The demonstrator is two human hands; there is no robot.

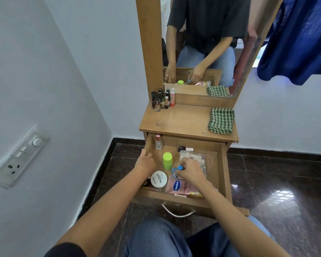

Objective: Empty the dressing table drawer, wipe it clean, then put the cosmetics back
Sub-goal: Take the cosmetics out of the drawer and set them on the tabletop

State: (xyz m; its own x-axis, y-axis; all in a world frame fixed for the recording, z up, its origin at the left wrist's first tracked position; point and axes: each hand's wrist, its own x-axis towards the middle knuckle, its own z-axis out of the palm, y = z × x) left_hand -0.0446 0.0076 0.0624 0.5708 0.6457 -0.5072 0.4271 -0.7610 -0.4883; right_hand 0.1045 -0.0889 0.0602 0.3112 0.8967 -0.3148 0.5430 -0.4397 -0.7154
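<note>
The wooden drawer (224, 169) of the dressing table stands pulled out below the tabletop. My left hand (145, 161) grips the drawer's left wall. My right hand (190, 170) is inside the drawer and pinches a small blue-capped bottle (176, 168). In the drawer lie a green-capped bottle (167, 160), a round white nail polish remover tub (158, 179), a pink Vaseline sachet (178, 186), a clear perfume bottle (158, 142) and a clear pouch of small tubes (194, 157). A green checked cloth (221, 120) lies folded on the tabletop.
Several lipsticks and small bottles (161, 100) stand at the tabletop's back left corner, in front of the mirror (202, 43). A switch panel (19, 155) is on the left wall. Blue fabric (300, 41) hangs at the upper right. My knees are just below the drawer's metal handle (178, 212).
</note>
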